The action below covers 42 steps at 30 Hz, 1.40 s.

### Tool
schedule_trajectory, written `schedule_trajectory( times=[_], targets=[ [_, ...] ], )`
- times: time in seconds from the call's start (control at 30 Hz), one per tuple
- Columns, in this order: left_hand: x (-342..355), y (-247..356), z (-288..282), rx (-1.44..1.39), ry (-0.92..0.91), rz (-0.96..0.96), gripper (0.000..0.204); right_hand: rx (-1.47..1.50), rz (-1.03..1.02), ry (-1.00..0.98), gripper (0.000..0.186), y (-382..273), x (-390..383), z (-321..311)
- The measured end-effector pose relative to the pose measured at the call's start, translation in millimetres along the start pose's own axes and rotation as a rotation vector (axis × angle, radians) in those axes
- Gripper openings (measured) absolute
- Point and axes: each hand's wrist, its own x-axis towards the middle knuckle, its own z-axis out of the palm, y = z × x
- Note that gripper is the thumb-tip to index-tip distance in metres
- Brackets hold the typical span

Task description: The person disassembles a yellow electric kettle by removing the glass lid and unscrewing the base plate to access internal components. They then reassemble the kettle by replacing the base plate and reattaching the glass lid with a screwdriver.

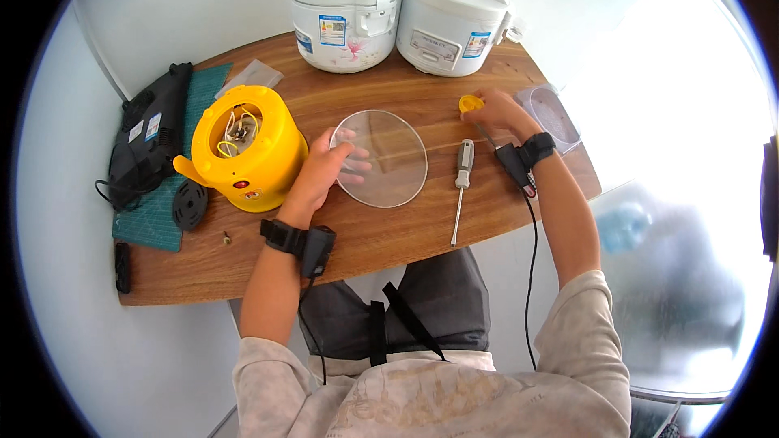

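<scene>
My left hand [323,169] grips the left edge of a clear round glass lid [396,161], thumb on top and fingers showing through from beneath. In my right hand [505,112], over the right part of the table, the fingertips pinch a small round yellow knob [469,103]. Between the hands a screwdriver [463,174] with a grey handle lies with its tip toward me. Left of my left hand stands a yellow appliance body [282,158], its open top exposing wires and metal parts. A black slotted disc [190,204] is beside it.
Two white rice cookers [345,20] [450,24] stand at the back. A clear plastic container [552,118] sits at the right edge. On the left, a black appliance [150,138] rests on a green cutting mat [154,227]. A small metal piece [227,238] lies near the front edge.
</scene>
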Motion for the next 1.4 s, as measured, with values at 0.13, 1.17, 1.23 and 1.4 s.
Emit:
schedule_trajectory(
  times=[0.13,1.17,1.23,1.4],
  targets=[
    [1,0,0,0.015,0.002,-0.002,0.037,0.064,-0.210,0.297,0.063,-4,-2,17],
    [0,0,0,0.071,-0.009,0.009,0.030,-0.196,-0.392,0.296,0.040,-35,-11,28],
    [0,1,1,0.073,-0.010,0.008,0.029,-0.137,-0.347,0.291,0.042,-34,-6,24],
    [0,0,0,0.058,-0.016,-0.004,0.029,-0.099,-0.109,0.208,0.056,-31,2,22]
  ],
)
